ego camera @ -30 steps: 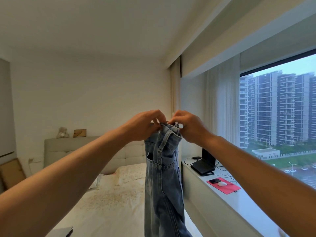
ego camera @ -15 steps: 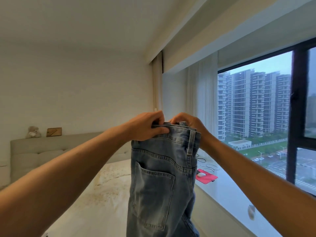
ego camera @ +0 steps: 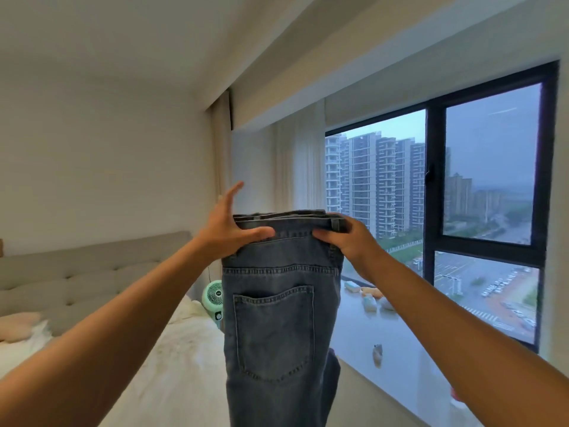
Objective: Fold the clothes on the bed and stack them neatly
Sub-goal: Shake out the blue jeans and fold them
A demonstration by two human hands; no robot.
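A pair of grey-blue jeans (ego camera: 274, 318) hangs in the air in front of me, folded lengthwise with a back pocket facing me. My right hand (ego camera: 348, 238) grips the right end of the waistband, by a belt loop. My left hand (ego camera: 226, 234) holds the left end in the crook of its thumb; the thumb lies across the front and the fingers are spread upward. The legs run down out of view. Below and to the left lies the bed (ego camera: 172, 374) with a pale cover.
A wide white windowsill (ego camera: 397, 365) runs along the right under a large window, with several small items (ego camera: 368, 298) on it. A mint-green fan (ego camera: 212, 295) stands between bed and sill. A grey padded headboard (ego camera: 92, 272) and pillows (ego camera: 18, 328) lie far left.
My view has swung right toward the window. The jeans turned flat toward me, my hands moved apart along the waistband, and my left fingers opened out.
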